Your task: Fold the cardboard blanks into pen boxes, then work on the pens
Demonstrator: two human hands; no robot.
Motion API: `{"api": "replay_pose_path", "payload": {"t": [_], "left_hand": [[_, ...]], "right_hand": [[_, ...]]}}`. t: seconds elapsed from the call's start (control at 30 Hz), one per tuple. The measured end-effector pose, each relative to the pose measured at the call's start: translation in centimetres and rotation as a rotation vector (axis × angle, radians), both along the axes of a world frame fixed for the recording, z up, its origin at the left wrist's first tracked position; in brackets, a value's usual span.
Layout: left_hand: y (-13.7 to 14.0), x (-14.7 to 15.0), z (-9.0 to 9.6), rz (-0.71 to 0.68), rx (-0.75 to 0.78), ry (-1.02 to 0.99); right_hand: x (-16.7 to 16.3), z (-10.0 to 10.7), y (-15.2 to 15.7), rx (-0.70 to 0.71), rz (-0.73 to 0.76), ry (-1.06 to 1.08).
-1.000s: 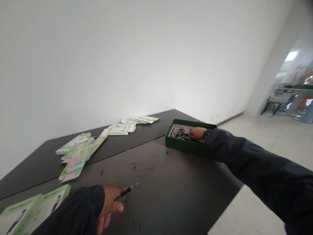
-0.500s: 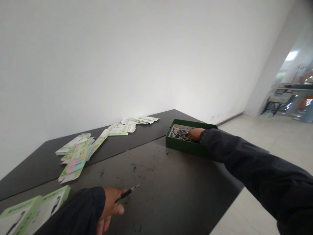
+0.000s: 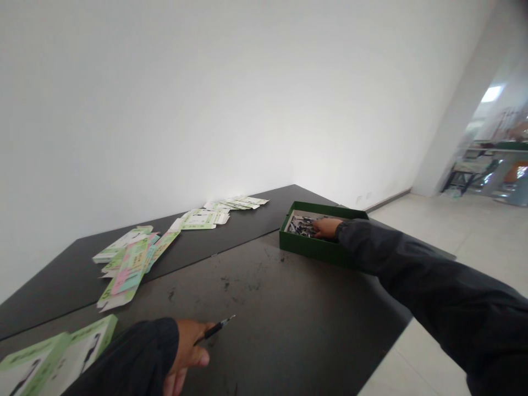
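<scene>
My left hand (image 3: 187,352) is closed around a black pen (image 3: 213,330) low over the front of the dark table. The pen's clear, pointed end faces up and to the right. My right hand (image 3: 326,227) reaches into a green box (image 3: 313,248) at the table's right side. Loose small black and silvery parts (image 3: 301,224) lie inside that box, and my fingers are down among them. The fingertips are hidden, so whether they grip a piece does not show.
Two green-and-white cartons (image 3: 78,352) lie at the front left. Flattened pink and green cartons (image 3: 132,264) are heaped behind them. More flat cartons (image 3: 202,219) stretch along the wall. Dark smudges mark the tabletop (image 3: 264,319). Pale floor (image 3: 437,231) shows at the right.
My right hand has shifted slightly to the left within the green box. The left hand still holds the pen in nearly the same place.
</scene>
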State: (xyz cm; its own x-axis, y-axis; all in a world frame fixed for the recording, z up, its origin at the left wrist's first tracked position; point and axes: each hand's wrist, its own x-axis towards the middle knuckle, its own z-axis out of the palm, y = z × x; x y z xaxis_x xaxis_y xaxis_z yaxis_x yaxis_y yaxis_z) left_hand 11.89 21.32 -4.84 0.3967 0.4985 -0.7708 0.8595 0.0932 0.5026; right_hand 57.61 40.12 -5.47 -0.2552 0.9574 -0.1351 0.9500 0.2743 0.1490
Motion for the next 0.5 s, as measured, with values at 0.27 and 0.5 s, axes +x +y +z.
{"api": "replay_pose_path", "payload": {"t": [0.27, 0.5], "left_hand": [[0.3, -0.7, -0.8, -0.034, -0.037, 0.01], [0.3, -0.5, 0.8, -0.006, -0.032, -0.033]], "right_hand": [[0.6, 0.2, -0.4, 0.085, -0.059, -0.011], [0.4, 0.7, -0.5, 0.111, -0.039, 0.011]]}}
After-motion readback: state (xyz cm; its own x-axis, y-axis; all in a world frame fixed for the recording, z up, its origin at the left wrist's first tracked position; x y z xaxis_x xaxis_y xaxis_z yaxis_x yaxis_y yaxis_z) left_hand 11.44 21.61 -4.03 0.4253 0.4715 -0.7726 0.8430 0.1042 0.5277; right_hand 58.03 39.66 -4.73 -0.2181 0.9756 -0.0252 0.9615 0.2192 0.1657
